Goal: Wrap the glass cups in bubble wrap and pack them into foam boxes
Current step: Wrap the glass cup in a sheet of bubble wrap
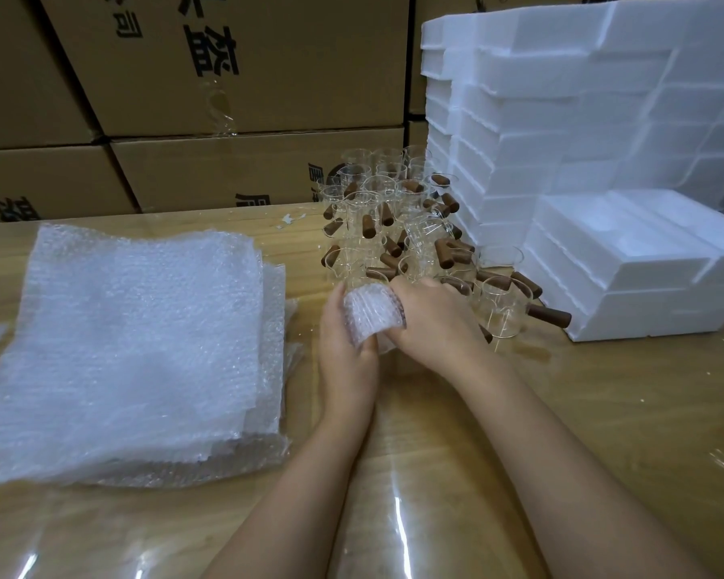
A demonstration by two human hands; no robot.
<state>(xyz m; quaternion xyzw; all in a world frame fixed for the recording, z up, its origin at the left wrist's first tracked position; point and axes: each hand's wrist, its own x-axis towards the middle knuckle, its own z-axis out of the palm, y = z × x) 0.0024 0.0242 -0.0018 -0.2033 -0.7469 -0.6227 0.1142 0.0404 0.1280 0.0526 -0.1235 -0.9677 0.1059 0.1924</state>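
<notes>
Left hand and right hand clamp curled fingers on a bubble-wrapped cup, left at nine o'clock, right at three. Bare glass cups stand at twelve.

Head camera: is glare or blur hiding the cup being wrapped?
In the head view, glare streaks sit on the table film near the bottom edge, clear of the wrapped cup; the cup looks slightly soft; the foam boxes look skewed.
</notes>
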